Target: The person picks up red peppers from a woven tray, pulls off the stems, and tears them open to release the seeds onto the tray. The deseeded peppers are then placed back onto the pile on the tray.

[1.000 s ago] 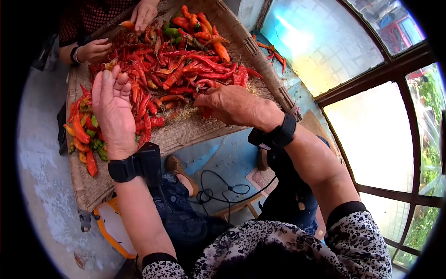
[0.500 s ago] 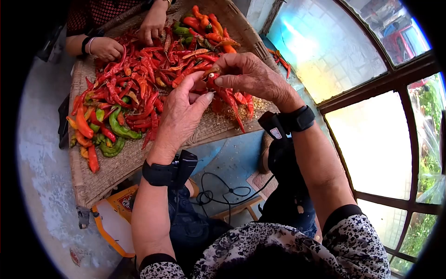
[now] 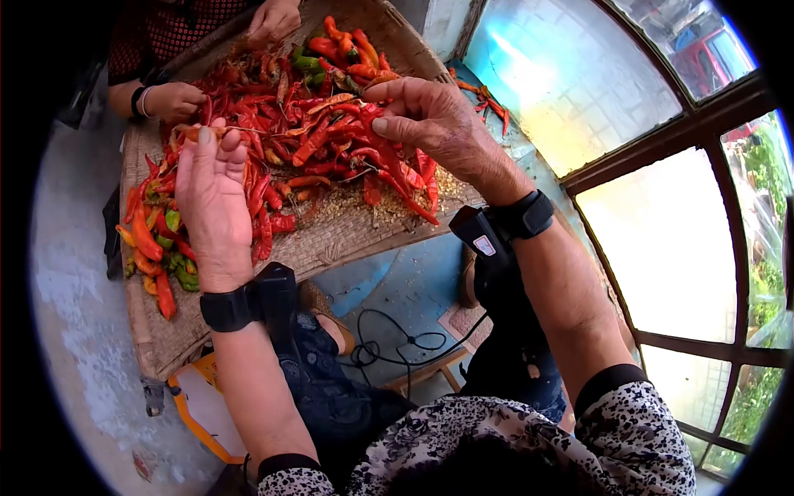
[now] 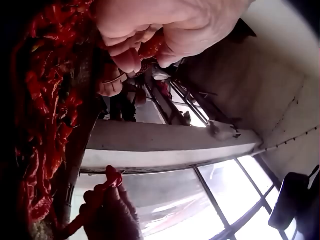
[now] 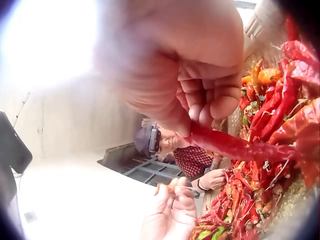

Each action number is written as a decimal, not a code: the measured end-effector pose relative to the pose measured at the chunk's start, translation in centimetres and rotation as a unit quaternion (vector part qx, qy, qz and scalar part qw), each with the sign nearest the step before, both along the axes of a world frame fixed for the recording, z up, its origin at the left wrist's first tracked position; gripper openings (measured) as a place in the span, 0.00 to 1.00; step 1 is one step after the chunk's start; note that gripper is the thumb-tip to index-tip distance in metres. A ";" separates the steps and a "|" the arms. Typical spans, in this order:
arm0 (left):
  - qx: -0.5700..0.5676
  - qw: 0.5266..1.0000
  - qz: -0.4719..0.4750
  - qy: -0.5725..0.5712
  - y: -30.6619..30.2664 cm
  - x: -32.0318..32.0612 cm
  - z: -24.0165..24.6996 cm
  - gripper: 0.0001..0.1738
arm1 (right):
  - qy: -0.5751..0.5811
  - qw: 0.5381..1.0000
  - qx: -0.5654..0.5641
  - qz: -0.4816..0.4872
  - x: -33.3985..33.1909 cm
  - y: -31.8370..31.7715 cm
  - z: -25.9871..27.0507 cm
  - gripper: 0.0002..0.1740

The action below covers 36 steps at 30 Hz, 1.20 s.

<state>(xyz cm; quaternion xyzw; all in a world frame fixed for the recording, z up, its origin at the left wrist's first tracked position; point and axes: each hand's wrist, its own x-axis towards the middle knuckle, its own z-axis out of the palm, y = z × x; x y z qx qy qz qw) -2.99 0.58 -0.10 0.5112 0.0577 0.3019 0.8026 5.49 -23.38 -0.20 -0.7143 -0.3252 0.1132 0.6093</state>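
Note:
My left hand point(image 3: 217, 207) is over the left part of the pile, palm turned up. Between its thumb and fingers it pinches an orange-red chili pepper point(image 4: 151, 47) with a thin stem pointing out; the fingers cover much of it. Farther right, my right hand point(image 3: 442, 128) is raised above the pile. Its thumb and fingertips pinch one end of a long red chili pepper point(image 5: 240, 145), which slants down from them in the right wrist view. Below both hands, a heap of red chili peppers point(image 3: 306, 149) covers much of a woven tray point(image 3: 318, 252).
Another person's hands point(image 3: 178, 101) work at the far left of the heap. Green and orange peppers point(image 3: 149, 240) lie at the tray's left side. Loose seeds point(image 3: 389, 202) are scattered near its front edge. A window point(image 3: 662, 240) stands on the right; a black cable point(image 3: 405, 339) lies below.
Half a second ago my hands were together over the heap's front middle. Since then the left has moved left with a pepper, and the right has risen slightly, pinching a red one.

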 end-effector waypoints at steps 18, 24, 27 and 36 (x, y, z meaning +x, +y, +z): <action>-0.059 0.997 0.024 -0.032 2.4 -0.2 -0.1 0.11 | -0.206 0.900 -0.384 0.009 -1.7 0.4 -1.1 0.18; -0.250 0.965 -0.039 0.071 5.0 -0.4 -3.0 0.23 | -0.284 0.811 -0.511 -0.011 -2.7 0.7 -3.7 0.15; -0.105 0.967 -0.177 0.150 -0.6 -0.1 -2.1 0.21 | -0.265 0.845 -0.465 -0.008 -1.5 -0.1 -2.9 0.13; 0.134 0.920 -0.305 0.205 -5.8 0.3 -2.1 0.16 | -0.237 0.949 -0.203 0.043 -1.9 -0.5 -0.3 0.13</action>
